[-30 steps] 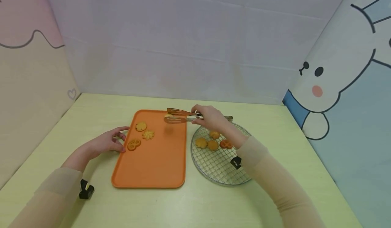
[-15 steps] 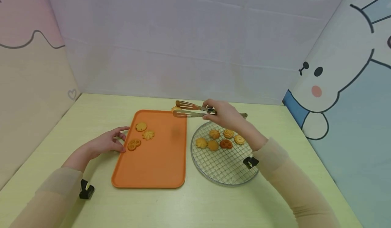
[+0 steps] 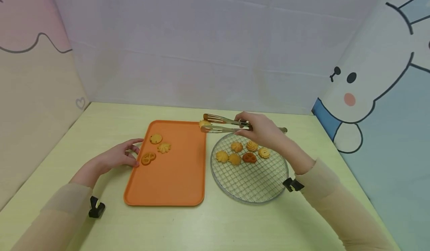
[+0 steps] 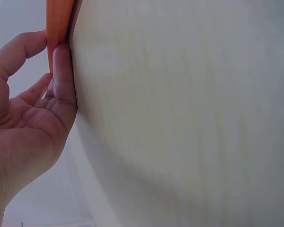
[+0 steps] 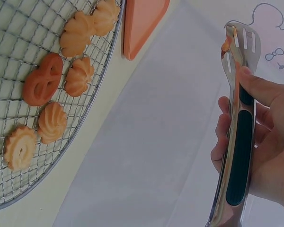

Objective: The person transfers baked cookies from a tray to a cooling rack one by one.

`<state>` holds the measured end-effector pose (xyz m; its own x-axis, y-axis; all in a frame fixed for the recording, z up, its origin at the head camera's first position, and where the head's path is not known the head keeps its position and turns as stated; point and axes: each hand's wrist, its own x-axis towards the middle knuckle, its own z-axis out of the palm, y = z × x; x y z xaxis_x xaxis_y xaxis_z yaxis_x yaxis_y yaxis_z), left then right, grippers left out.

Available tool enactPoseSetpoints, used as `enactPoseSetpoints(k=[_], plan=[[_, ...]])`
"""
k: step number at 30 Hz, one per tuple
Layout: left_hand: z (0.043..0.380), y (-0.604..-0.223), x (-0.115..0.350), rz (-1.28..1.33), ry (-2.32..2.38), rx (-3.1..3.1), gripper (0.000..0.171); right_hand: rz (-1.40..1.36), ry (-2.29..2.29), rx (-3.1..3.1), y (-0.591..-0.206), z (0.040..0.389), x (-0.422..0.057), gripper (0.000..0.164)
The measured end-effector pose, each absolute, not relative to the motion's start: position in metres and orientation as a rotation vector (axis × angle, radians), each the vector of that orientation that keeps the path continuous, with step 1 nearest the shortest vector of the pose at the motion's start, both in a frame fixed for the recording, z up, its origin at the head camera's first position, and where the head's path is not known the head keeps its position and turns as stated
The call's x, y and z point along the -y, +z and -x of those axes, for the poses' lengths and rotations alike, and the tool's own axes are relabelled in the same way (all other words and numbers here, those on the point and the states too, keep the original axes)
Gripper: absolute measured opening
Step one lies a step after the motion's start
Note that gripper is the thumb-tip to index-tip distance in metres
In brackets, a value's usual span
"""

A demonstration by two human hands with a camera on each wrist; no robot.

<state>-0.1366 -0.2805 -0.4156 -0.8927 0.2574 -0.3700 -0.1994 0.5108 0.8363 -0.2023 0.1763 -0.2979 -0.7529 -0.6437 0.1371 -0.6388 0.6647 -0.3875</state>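
Note:
My right hand (image 3: 258,130) grips a pair of metal serving tongs (image 5: 239,156) by the dark green handle pads. Between their slotted tips is a golden cookie (image 3: 204,123), partly hidden, raised at the tray's far right corner. With thumb and fingertips, my left hand (image 3: 115,157) touches the left edge of an orange tray (image 3: 171,183). On that tray lie a round cookie (image 3: 156,138), a flower-shaped cookie (image 3: 164,148) and a pretzel-shaped cookie (image 3: 148,158). The left wrist view shows the fingertips right at the tray's rim (image 4: 58,23), the thumb low beside the tabletop.
To the right of the tray stands a round wire rack (image 3: 255,183) bearing several cookies, among them a brown pretzel-shaped cookie (image 3: 249,158) and a ring-shaped cookie (image 3: 264,152). A pale yellow table (image 3: 188,228) runs back to a white cloth wall (image 3: 201,56). Decorated panels flank it.
My right hand has carried the tongs and cookie rightward from over the tray to its far right corner, uncovering cookies on the rack. The left hand keeps its place at the tray's edge.

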Motion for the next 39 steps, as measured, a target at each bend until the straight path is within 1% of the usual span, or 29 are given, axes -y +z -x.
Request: enactPoseSetpoints(k=[8,18,27,39], plan=[[0.146,-0.416,0.284,-0.069,1.364,-2.294,0.091,1.092,-0.641,-2.874,-0.294,0.195,-0.189,0.040],[0.158,-0.419,0.287,-0.094,1.368,-2.280,0.091,1.071,-0.666,-2.897,-0.298,0.183,-0.206,0.037],[0.159,-0.419,0.286,-0.077,1.354,-2.290,0.091,1.044,-0.662,-2.886,-0.314,0.171,-0.218,0.038],[0.160,-0.418,0.284,-0.082,1.350,-2.289,0.091,1.064,-0.699,-2.859,-0.353,0.162,-0.232,0.037]])
